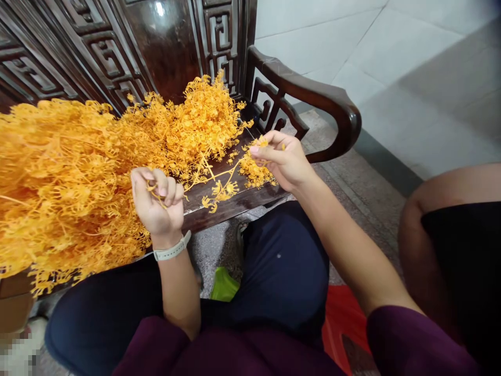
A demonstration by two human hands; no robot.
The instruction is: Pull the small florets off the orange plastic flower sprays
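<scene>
A large heap of yellow artificial flower sprigs [70, 172] covers much of the dark wooden bench seat [250, 201]. My left hand [158, 201], with a pale watch band at the wrist, is closed around a thin yellow stem [155, 194] at the heap's front edge. My right hand [284, 159] pinches a yellow flower sprig [225, 190] near its upper end, above the seat by the armrest. The sprig's stem slants down leftward from those fingers toward my left hand. A small yellow clump [256, 175] lies under my right hand.
The bench's curved armrest [332, 99] rises beyond my right hand, and its carved backrest [168, 47] stands behind the heap. Another person's leg [418, 230] is at the right. Something red [344, 324] and something green [224, 284] lie low by my legs.
</scene>
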